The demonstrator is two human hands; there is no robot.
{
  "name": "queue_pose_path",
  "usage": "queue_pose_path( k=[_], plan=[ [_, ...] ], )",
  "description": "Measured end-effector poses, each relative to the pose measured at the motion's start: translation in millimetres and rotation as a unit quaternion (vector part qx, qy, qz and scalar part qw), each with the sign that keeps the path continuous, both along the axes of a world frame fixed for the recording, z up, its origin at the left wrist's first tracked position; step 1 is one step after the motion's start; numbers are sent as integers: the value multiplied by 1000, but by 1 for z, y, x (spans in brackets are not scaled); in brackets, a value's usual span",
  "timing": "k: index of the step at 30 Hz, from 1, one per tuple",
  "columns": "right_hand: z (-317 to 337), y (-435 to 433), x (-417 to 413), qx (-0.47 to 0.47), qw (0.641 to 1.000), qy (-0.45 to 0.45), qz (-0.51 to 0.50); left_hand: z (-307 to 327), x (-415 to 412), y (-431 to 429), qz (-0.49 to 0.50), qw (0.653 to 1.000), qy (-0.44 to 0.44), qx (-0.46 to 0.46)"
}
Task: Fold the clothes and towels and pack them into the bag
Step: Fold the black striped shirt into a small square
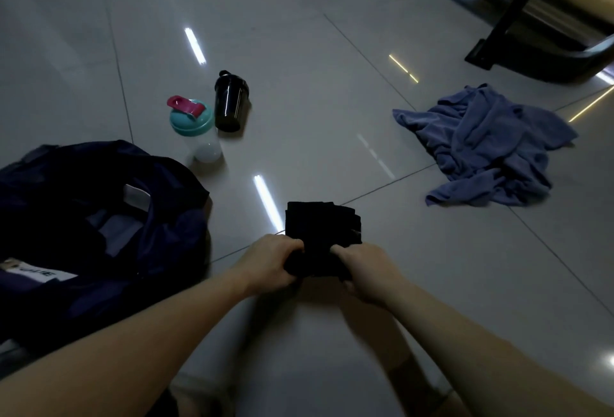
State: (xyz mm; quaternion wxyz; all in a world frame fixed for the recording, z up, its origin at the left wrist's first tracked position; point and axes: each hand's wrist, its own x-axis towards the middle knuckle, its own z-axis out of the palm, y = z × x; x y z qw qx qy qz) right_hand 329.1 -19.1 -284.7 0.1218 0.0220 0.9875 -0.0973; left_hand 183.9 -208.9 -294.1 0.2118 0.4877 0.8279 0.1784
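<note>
Garment point(320, 227), black & folded small, is getting gripped at its near edge by left hand point(272, 260) & right hand point(362, 270), prob. squaring the layers for the open bag point(99, 217) sitting close on the left, blue towel point(488, 147) lying crumpled well apart.

Teal-lidded shaker bottle point(196, 130) beside black bottle point(230, 102), glossy tiled floor point(299, 50), dark equipment frame point(518, 11)

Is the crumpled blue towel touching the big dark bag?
Apart. The head view shows the blue towel lying right of the bag, with bare floor and the black cloth between them.
</note>
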Motion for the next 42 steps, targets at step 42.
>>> queue_pose_path(
  k=[42],
  plan=[
    [-53, 17, -35, -216, 809, 14, -546, -63, 7, 62, -9, 991, 114, -64]
  ],
)
